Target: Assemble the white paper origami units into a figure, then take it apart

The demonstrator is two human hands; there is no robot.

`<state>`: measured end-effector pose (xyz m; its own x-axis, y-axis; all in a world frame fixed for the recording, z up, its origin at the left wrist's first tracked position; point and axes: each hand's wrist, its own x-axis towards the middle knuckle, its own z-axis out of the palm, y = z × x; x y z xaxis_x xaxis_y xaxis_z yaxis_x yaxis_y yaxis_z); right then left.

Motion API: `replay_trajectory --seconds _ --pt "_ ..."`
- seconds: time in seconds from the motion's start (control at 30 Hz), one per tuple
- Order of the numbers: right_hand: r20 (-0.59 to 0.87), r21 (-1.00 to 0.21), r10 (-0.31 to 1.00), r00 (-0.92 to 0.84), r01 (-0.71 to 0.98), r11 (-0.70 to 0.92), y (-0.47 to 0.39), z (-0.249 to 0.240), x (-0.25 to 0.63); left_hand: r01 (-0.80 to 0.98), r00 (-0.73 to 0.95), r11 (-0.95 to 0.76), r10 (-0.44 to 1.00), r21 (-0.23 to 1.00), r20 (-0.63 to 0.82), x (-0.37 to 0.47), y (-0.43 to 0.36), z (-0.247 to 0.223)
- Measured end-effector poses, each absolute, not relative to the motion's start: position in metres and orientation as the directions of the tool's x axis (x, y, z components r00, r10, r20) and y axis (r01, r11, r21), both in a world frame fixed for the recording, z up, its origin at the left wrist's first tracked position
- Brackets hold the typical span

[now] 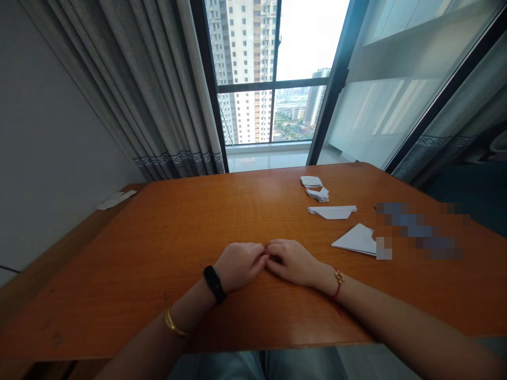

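My left hand (241,264) and my right hand (292,262) rest on the wooden table (190,221), their fingertips touching each other at the middle. Both hands are closed, fingers curled toward the thumbs, and nothing shows in them. A dark gap is visible between the right thumb and fingers. To the right of my right hand lies a folded white paper triangle (354,240). Behind it is a long folded paper strip (332,212) with slanted ends. Farther back are two small stacks of folded paper, a squarish one (311,181) and an irregular one (317,195).
A blurred-out patch (422,230) covers something at the table's right. White paper (116,199) lies at the far left edge by the wall. Beyond the table are a grey curtain (158,79) and a window (273,83).
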<state>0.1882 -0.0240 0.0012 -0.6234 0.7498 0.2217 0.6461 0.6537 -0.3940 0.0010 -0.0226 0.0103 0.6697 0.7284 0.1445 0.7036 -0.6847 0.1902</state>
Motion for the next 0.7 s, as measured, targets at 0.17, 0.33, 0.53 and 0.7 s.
replay_trajectory --seconds 0.17,0.33,0.53,0.7 --pt "0.217 -0.391 0.753 -0.621 0.652 0.650 -0.0239 0.0010 0.1883 0.701 0.671 -0.682 0.730 0.207 0.133 0.0010 -0.0227 0.0111" --pt "0.205 -0.389 0.752 -0.627 0.653 0.650 -0.0236 0.0008 0.1888 0.705 0.665 -0.673 0.737 0.225 0.121 0.0008 -0.0229 0.0117" --pt "0.201 -0.372 0.749 -0.632 0.658 0.655 -0.0243 0.0026 0.1889 0.702 0.669 -0.675 0.734 0.228 0.115 0.0008 -0.0235 0.0116" --pt "0.193 -0.378 0.747 -0.637 0.654 0.655 -0.0242 0.0028 0.1888 0.705 0.666 -0.671 0.737 0.230 0.110 0.0018 -0.0231 0.0128"
